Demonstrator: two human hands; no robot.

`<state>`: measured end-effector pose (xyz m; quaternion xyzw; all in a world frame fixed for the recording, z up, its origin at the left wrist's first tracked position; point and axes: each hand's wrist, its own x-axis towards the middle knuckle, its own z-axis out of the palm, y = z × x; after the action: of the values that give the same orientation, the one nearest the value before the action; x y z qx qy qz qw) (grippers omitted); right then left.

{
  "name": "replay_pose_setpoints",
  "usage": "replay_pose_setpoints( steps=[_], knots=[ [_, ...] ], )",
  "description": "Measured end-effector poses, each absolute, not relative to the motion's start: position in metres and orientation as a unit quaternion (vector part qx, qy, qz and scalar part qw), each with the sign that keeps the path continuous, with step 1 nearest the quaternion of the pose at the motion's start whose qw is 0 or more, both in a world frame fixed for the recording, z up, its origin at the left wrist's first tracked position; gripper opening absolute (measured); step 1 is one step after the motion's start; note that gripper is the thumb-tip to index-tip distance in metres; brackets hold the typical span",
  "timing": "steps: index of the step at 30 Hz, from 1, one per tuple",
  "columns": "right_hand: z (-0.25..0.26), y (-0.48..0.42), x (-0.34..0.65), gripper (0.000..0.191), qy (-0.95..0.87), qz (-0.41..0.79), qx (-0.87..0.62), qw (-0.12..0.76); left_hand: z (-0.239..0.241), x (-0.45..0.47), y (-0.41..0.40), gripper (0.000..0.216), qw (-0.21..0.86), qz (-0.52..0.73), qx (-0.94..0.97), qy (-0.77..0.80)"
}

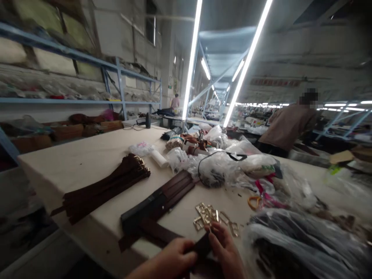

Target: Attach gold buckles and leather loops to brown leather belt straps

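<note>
One bundle of dark brown straps (101, 190) lying on covered table (72, 164). Second strap stack (170, 193) near it, centre. Left hand (176, 255) gripping dark strap (202, 246) at near side; gold-toned buckles (205, 215) just beyond; right hand (223, 248) pinching strap's end. Plastic-wrapped goods (299, 236), right.

Shiny metal buckles (207, 215), leather-like straps (178, 188), glossy plastic bags (222, 169)

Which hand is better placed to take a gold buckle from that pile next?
Probably the right hand: it is closer to the gold buckles, though busy with the dark strap. The left hand holds that strap farther away.
</note>
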<state>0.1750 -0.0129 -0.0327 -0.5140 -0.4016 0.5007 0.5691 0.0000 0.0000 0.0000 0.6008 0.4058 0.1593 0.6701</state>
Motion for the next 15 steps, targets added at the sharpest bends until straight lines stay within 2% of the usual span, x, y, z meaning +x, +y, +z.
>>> replay_pose_setpoints(
  steps=[8,12,15],
  knots=[
    [-0.016,-0.032,0.173,0.043,-0.313,0.494,-0.56,0.587,0.019,0.002,-0.002,0.019,0.665,0.12,0.638,0.371],
    [-0.024,-0.041,0.155,0.042,-0.286,0.547,-0.514,0.595,0.015,0.013,-0.003,0.022,0.643,0.186,0.65,0.359],
    [-0.029,-0.047,0.146,0.037,-0.275,0.561,-0.494,0.605,0.011,0.016,-0.004,0.024,0.674,0.196,0.628,0.336]
  ],
)
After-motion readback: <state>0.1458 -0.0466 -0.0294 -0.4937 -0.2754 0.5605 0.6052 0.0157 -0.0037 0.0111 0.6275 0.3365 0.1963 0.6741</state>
